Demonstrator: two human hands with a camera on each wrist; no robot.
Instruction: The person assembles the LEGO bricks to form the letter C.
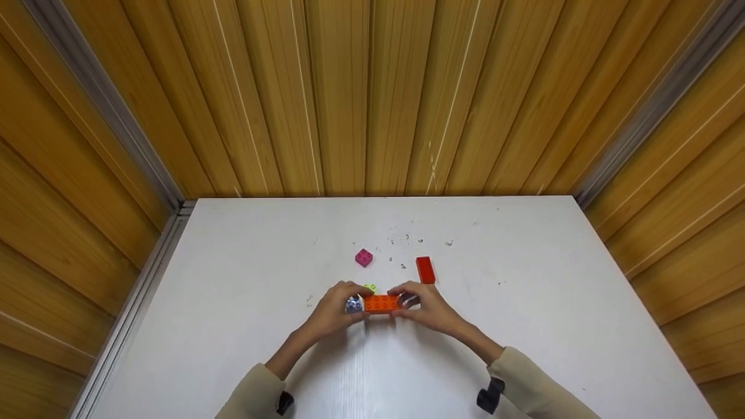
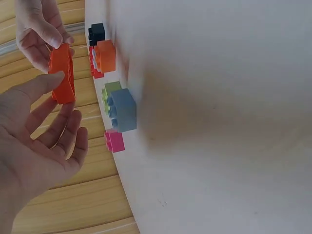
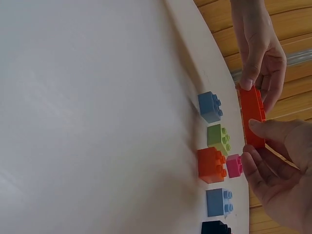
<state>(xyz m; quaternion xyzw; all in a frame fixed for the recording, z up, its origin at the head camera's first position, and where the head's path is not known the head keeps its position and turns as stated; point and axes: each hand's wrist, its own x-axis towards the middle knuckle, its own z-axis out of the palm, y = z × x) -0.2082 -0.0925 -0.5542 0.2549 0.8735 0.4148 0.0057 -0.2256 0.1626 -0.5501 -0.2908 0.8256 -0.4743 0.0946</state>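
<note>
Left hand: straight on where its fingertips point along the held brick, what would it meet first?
Probably the right hand, gripping the other end of the held orange brick; depth is hard to judge.

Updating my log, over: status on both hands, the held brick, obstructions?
Left hand, right hand: pinching opposite ends. Long orange brick: held above table. Green brick, pink brick nearby; neither touching it.

No text, label, brand, number or sign can be read on the toy bricks [image 1: 381,304], table [image 1: 233,279] or wall panels [image 1: 337,105].
</note>
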